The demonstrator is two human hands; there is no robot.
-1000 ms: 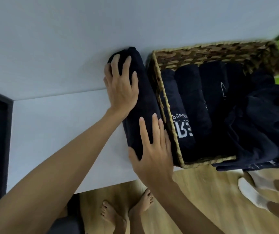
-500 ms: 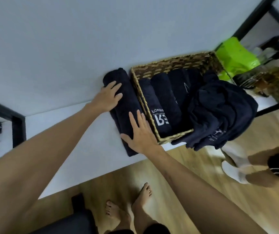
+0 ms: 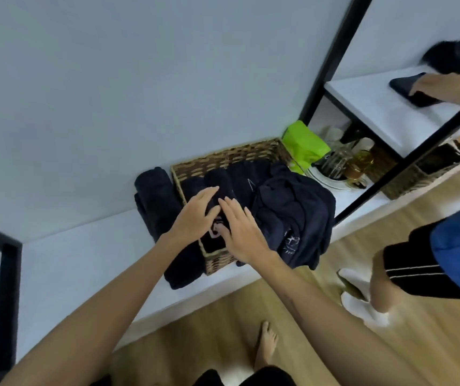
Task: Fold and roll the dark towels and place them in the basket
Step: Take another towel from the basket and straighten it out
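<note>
Two hands are hovering over the near half of the wicker basket point(image 3: 231, 156), fingers straight and spread, gripping nothing: the left hand point(image 3: 195, 215) is lying over the rolled towels point(image 3: 244, 181) packed inside, the right hand point(image 3: 241, 232) just beside it, with its thumb tucked toward a white-printed roll. One rolled dark towel point(image 3: 156, 199) is lying outside on the white shelf point(image 3: 70, 257), against the basket's left wall, its long axis running away from the person, parallel to the rolls inside. It is sitting left of both hands, so the left hand is nearer. Three or four rolls are showing inside; the count is unclear. One loose heap of dark towels point(image 3: 292, 215) is spilling over the basket's right side.
</note>
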